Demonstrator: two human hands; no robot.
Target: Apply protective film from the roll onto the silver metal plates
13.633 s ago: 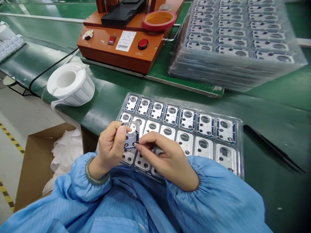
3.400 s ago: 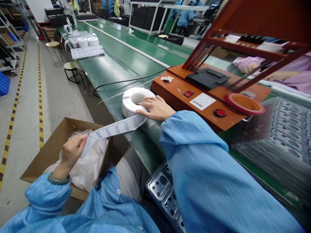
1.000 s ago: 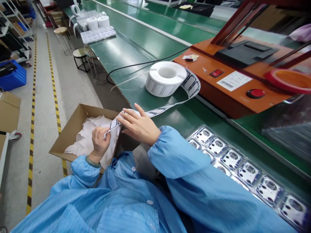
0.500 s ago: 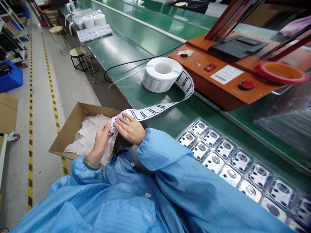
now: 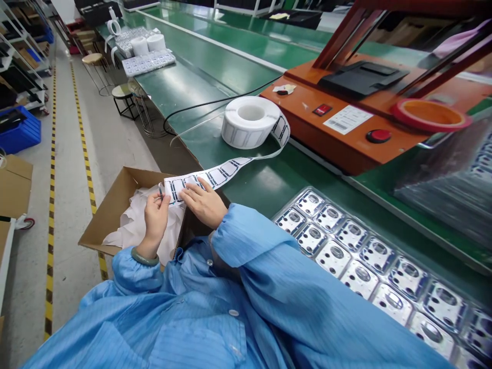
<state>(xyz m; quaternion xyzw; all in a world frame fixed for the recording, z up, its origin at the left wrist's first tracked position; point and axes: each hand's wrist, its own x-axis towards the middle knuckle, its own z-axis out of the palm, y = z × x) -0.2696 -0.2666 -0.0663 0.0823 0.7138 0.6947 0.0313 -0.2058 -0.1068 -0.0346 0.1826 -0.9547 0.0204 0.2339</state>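
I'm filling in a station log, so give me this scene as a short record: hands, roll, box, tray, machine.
Left hand: pinches thin dark-edged piece by the free end of the label strip
Right hand: rests on label strip
Label roll: set flat on green bench
Cardboard box: beside bench, holds crumpled white sheets
Clear tray: rows of silvery plates, partly behind right sleeve
Orange machine: beyond tray, red ring on top

The green bench (image 5: 253, 179) runs from near right to far left. Directly on it sit a roll of labels (image 5: 246, 134) at the middle, a filled plastic tray (image 5: 321, 230) near right, a black cord (image 5: 215, 105) past the roll, and a pale flat tray (image 5: 148, 64) far left. Stools (image 5: 123, 91) and striped tape (image 5: 85, 164) occupy the grey floor (image 5: 71, 215) at left.
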